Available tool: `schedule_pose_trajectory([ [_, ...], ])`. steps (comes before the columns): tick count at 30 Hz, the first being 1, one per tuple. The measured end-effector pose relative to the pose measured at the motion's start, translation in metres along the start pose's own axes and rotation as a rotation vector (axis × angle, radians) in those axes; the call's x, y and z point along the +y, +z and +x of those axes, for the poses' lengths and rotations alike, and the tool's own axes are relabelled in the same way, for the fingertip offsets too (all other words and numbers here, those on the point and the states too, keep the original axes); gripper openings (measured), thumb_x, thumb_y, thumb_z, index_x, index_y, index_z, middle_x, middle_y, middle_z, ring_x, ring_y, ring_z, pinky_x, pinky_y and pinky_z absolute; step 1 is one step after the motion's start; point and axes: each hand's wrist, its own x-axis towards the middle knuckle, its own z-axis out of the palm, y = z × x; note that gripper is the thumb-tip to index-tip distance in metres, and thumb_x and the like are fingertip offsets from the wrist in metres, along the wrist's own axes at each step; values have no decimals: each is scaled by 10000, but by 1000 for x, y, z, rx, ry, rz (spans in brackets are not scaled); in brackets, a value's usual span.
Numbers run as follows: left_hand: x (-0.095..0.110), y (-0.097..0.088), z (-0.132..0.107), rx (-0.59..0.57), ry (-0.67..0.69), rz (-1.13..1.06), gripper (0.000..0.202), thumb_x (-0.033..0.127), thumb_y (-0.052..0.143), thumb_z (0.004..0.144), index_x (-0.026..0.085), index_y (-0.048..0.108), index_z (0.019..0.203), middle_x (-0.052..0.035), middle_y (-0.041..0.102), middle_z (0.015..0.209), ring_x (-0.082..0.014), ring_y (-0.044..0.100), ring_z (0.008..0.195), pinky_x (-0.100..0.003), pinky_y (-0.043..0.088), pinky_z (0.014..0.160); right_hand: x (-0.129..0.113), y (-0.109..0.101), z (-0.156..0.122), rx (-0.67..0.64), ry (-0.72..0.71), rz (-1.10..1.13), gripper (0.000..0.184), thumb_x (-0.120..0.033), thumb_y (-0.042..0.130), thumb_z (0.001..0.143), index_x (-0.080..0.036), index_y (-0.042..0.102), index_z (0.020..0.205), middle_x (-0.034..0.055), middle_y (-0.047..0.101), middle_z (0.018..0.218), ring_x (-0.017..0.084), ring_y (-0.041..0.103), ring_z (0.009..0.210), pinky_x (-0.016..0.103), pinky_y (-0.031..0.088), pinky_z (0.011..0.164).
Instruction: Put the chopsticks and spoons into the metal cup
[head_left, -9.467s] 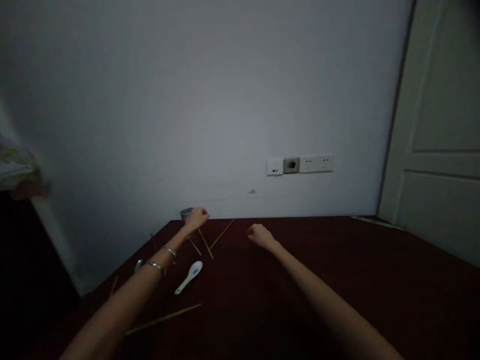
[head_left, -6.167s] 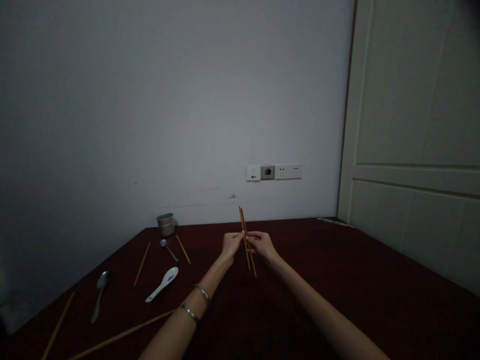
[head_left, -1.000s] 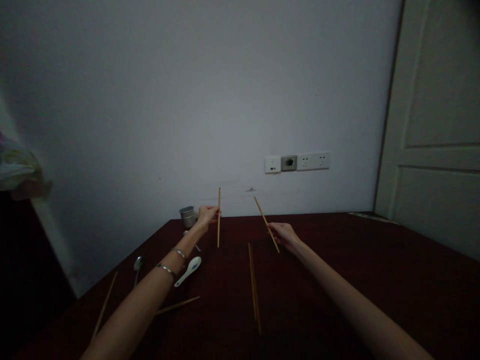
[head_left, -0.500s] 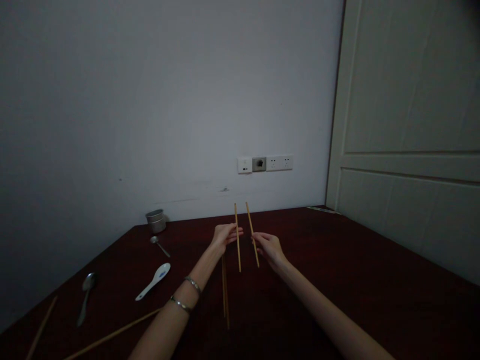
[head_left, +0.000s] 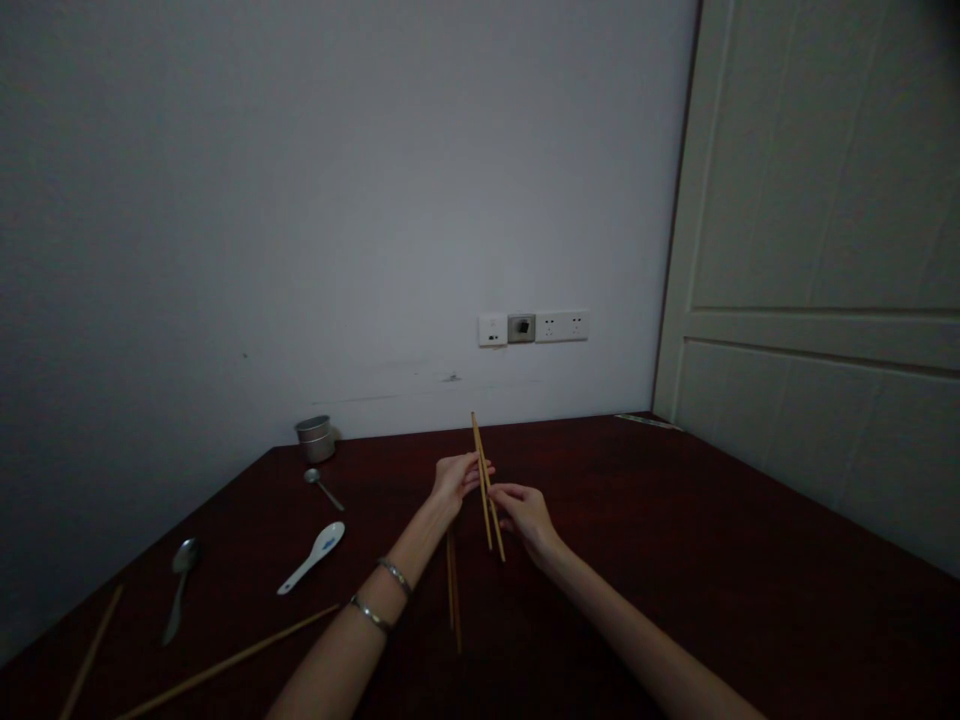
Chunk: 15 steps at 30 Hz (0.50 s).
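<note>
Above the dark red table [head_left: 645, 560], my left hand [head_left: 456, 477] is closed on a light wooden chopstick [head_left: 485, 510]. My right hand [head_left: 529, 515] pinches a second chopstick [head_left: 498, 535]. The two sticks meet near their far tips and spread slightly apart toward me. Below my left wrist, a pair of chopsticks [head_left: 454, 600] lies on the table, its far ends hidden by the hand. Left of my left forearm are a white ceramic spoon [head_left: 311, 557] with a blue mark and another chopstick [head_left: 232, 660] lying slantwise.
At the back left stands a metal cup [head_left: 315, 440] with a small metal spoon [head_left: 324, 488] before it. Farther left lie a larger metal spoon [head_left: 180, 590] and a chopstick [head_left: 91, 650]. A wall with sockets [head_left: 562, 326] borders the table; a pale panelled door [head_left: 817, 420] stands right.
The two held chopsticks were apart and nearly parallel; now they touch near their far tips. My right hand has moved left, toward my left hand. The view has shifted slightly.
</note>
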Motion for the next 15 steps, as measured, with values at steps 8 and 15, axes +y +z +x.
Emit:
schedule_pose_trajectory([
  [8,-11,-2,4,-22,32,-56,71,134,595,702,70,574,723,-145,660,724,-206,648,686,-291,521,638,2,-2,2,-33,14,-3,254,-283,662,579,-110,648,765,12,603,574,63,498,445,152,375,374],
  [15,-14,1,2,-20,43,7,79,154,583,718,79,578,696,-150,665,746,-191,648,687,-272,517,624,4,-3,3,-39,67,2,249,-258,672,576,-117,648,779,49,658,656,72,527,473,152,369,382],
])
